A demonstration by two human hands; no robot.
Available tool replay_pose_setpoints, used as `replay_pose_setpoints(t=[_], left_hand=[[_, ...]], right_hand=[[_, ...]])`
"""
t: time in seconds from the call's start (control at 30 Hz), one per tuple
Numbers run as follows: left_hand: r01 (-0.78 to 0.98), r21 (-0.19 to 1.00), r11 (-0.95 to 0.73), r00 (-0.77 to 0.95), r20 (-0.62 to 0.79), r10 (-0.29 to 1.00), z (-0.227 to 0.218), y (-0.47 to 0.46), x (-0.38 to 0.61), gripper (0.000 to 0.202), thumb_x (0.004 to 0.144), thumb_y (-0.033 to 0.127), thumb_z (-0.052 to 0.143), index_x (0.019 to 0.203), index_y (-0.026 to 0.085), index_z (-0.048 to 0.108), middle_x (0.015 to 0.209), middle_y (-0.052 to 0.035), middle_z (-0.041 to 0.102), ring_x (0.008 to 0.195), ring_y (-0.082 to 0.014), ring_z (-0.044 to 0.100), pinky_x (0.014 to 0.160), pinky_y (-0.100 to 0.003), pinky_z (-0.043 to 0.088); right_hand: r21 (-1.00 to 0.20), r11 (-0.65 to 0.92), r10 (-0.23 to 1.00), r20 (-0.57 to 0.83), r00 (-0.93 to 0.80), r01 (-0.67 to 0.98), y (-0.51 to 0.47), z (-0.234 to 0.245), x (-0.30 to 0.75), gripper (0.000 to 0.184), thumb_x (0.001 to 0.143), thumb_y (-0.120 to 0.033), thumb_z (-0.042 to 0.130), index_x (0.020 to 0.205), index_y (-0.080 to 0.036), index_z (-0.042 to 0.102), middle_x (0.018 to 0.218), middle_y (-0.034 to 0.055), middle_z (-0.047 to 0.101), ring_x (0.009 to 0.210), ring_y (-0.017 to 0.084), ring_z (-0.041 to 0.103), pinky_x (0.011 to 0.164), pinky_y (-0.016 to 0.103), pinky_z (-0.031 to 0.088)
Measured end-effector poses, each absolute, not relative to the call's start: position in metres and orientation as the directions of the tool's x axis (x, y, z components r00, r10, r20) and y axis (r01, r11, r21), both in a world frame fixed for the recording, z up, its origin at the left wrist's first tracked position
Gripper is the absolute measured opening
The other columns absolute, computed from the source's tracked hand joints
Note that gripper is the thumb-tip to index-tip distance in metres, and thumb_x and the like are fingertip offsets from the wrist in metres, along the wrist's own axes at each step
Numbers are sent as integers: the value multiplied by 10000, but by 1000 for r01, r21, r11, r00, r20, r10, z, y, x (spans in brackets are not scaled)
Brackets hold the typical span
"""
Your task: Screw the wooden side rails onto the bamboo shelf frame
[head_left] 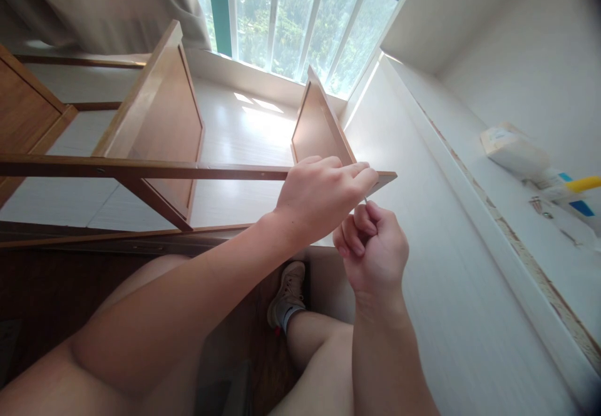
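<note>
A brown wooden frame (225, 172) lies across the view, with upright panels joined to its long front rail. My left hand (323, 184) is wrapped over the right end of that rail, by the corner where the end panel (314, 122) meets it. Just below, my right hand (370, 241) is closed, its thumb and forefinger pinched together. From that pinch a thin metal shaft (366, 200) points up towards the underside of the rail end; most of it is hidden in the fingers. A second panel (164, 122) stands further left in the frame.
A white ledge (469, 216) with a chipped edge runs along the right. On it lie small metal parts (538, 204), a pale packet (511, 147) and a yellow-handled tool (582, 184). Behind the frame are a barred window (300, 22) and a curtain (117, 3).
</note>
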State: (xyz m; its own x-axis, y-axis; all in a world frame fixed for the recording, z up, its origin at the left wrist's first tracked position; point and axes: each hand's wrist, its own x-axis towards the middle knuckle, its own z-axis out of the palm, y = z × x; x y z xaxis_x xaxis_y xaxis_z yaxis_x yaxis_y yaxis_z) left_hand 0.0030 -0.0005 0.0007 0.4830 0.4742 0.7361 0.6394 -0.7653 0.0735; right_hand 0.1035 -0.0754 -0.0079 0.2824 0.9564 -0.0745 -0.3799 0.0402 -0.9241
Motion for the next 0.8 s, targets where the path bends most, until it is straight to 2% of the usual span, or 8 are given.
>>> replay_pose_setpoints(t=[0.33, 0.8], left_hand=[[631, 62, -773, 484, 747, 456, -1, 0, 3, 186, 976, 199, 510, 961, 237, 692, 730, 28, 686, 653, -149, 593, 563, -327, 257], [627, 69, -776, 494, 735, 464, -1, 0, 2, 205, 985, 233, 493, 894, 205, 674, 723, 8, 687, 653, -149, 599, 559, -325, 259]], right_hand=[[-997, 61, 951, 43, 307, -49, -74, -10, 124, 414, 907, -264, 474, 526, -235, 315, 395, -76, 274, 336, 97, 347, 370, 254, 285], [-983, 38, 921, 103, 375, 178, -76, -9, 119, 444, 923, -300, 489, 505, -232, 352, 402, -56, 338, 363, 103, 383, 367, 250, 307]])
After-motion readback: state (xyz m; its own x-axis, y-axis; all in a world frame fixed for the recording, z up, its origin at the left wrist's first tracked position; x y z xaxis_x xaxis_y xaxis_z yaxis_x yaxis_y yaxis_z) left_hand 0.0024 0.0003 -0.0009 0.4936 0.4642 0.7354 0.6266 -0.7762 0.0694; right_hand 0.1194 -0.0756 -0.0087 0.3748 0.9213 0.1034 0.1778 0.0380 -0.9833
